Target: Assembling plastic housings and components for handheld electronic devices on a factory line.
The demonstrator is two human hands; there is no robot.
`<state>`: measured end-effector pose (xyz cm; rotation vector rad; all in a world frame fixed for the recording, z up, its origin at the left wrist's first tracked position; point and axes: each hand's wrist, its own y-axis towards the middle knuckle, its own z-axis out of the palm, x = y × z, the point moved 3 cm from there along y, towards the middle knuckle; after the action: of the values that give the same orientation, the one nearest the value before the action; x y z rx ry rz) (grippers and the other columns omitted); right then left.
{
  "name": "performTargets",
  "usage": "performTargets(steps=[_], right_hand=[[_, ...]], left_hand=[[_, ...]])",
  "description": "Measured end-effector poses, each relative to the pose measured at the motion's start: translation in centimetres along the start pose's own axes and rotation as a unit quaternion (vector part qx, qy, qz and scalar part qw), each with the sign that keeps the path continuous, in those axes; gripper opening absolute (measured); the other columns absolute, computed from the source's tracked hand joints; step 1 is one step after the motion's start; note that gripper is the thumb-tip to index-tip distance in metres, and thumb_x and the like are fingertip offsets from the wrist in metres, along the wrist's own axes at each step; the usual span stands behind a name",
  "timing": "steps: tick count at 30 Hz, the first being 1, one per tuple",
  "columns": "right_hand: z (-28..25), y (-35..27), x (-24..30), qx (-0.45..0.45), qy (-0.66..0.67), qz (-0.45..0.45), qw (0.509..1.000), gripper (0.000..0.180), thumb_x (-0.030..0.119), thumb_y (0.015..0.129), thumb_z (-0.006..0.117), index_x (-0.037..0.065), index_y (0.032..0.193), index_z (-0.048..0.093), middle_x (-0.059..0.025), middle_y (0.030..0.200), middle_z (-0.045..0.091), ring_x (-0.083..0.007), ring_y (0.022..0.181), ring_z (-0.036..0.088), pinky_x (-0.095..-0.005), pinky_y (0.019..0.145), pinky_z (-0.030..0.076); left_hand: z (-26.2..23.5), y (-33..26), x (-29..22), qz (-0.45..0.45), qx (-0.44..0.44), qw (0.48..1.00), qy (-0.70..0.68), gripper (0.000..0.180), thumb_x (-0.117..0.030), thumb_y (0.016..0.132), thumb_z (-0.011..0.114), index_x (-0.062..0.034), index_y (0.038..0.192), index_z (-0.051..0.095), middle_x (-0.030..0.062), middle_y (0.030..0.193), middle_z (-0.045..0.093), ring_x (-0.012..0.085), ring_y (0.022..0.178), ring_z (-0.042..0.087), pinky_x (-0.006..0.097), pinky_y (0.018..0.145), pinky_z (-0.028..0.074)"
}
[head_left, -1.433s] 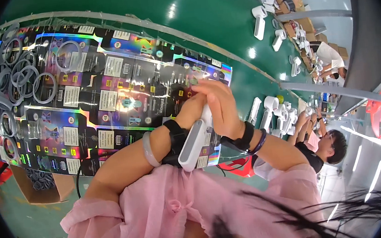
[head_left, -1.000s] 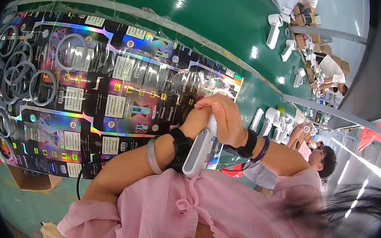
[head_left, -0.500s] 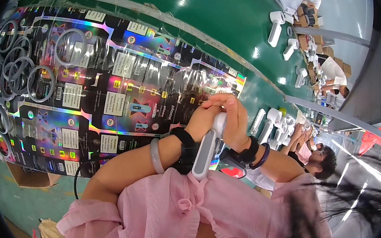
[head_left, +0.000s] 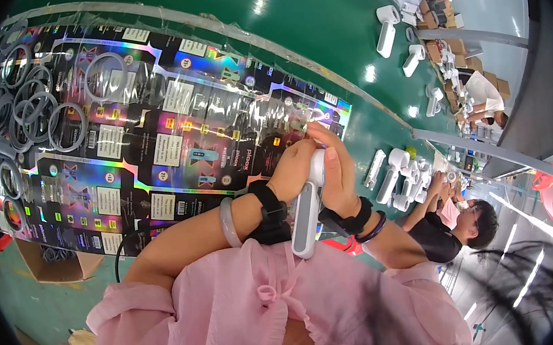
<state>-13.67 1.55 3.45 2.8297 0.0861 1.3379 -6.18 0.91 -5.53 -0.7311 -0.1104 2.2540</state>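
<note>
**White handheld device gripped in both your hands**

White plastic fills your grip: you hold a long white device point(head_left: 307, 209) upright-tilted between both hands, just above the pink cloth of your blouse point(head_left: 264, 315). Your left hand point(head_left: 293, 167) is curled shut around its upper end from the left side, and your right hand point(head_left: 336, 176) closes on it from the right, fingers wrapped over the top, thumb lying along the casing. The lower end of the device sticks out below your wrists. You wear a pale bangle point(head_left: 229, 222) and a black wrist strap point(head_left: 268, 210) on the left forearm, and a black strap point(head_left: 352, 222) on the right wrist.

Beyond your hands, the green table point(head_left: 314, 20) carries rows of shiny, rainbow-printed flat packages point(head_left: 172, 143) under clear film, with grey rings point(head_left: 27, 111) stacked at their left end. More white devices point(head_left: 387, 36) lie further along the table. To your right, another person in a black top point(head_left: 441, 236) works at a cluster of white devices point(head_left: 401, 176).
</note>
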Motion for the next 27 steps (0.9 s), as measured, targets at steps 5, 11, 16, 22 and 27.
performTargets(steps=[5, 11, 16, 22, 27], right_hand=[[0.2, 0.4, -0.3, 0.026, 0.011, -0.034, 0.999, 0.036, 0.012, 0.096, 0.036, -0.008, 0.118, 0.054, -0.0254, 0.125, 0.056, -0.0386, 0.120, 0.051, -0.0411, 0.103, 0.037], [0.0, 1.6, 0.0, 0.080, -0.061, -0.078, 0.992, 0.037, 0.010, 0.093, 0.038, -0.009, 0.120, 0.052, -0.0273, 0.127, 0.052, -0.0417, 0.122, 0.049, -0.0429, 0.104, 0.037], [-0.1, 2.4, -0.2, 0.141, -0.078, -0.158, 0.974, 0.039, 0.013, 0.092, 0.040, -0.009, 0.121, 0.052, -0.0273, 0.127, 0.053, -0.0424, 0.120, 0.050, -0.0439, 0.104, 0.038], [0.5, 1.5, -0.4, 0.084, -0.053, -0.140, 0.985, 0.044, 0.020, 0.095, 0.036, -0.010, 0.122, 0.052, -0.0277, 0.126, 0.054, -0.0405, 0.117, 0.053, -0.0427, 0.101, 0.039], [0.5, 1.4, -1.0, 0.063, -0.009, -0.132, 0.989, 0.048, 0.028, 0.098, 0.033, -0.009, 0.120, 0.053, -0.0268, 0.122, 0.056, -0.0381, 0.113, 0.055, -0.0408, 0.099, 0.041]], left_hand=[[-0.7, 0.6, 0.9, 0.013, -0.019, 0.998, 0.052, 0.035, -0.027, 0.097, 0.035, -0.0010, 0.102, 0.058, 0.0111, 0.093, 0.062, 0.0178, 0.081, 0.059, 0.032, 0.071, 0.048], [0.4, -0.6, -2.0, -0.101, -0.087, 0.988, -0.082, 0.036, -0.030, 0.098, 0.036, -0.0025, 0.103, 0.059, 0.0091, 0.094, 0.063, 0.0175, 0.081, 0.062, 0.031, 0.072, 0.050], [0.4, -0.8, -3.0, -0.073, -0.095, 0.993, 0.015, 0.035, -0.030, 0.098, 0.036, -0.0037, 0.103, 0.059, 0.0083, 0.092, 0.063, 0.0166, 0.081, 0.063, 0.032, 0.070, 0.051], [-0.3, -0.3, -1.2, -0.078, -0.043, 0.995, -0.042, 0.029, -0.023, 0.096, 0.041, -0.0027, 0.108, 0.058, 0.0097, 0.095, 0.065, 0.0168, 0.082, 0.064, 0.031, 0.071, 0.052], [-0.5, -0.4, -1.8, 0.010, -0.007, 0.983, 0.181, 0.026, -0.020, 0.092, 0.049, -0.0021, 0.110, 0.056, 0.0141, 0.098, 0.065, 0.0227, 0.086, 0.065, 0.034, 0.074, 0.052]])
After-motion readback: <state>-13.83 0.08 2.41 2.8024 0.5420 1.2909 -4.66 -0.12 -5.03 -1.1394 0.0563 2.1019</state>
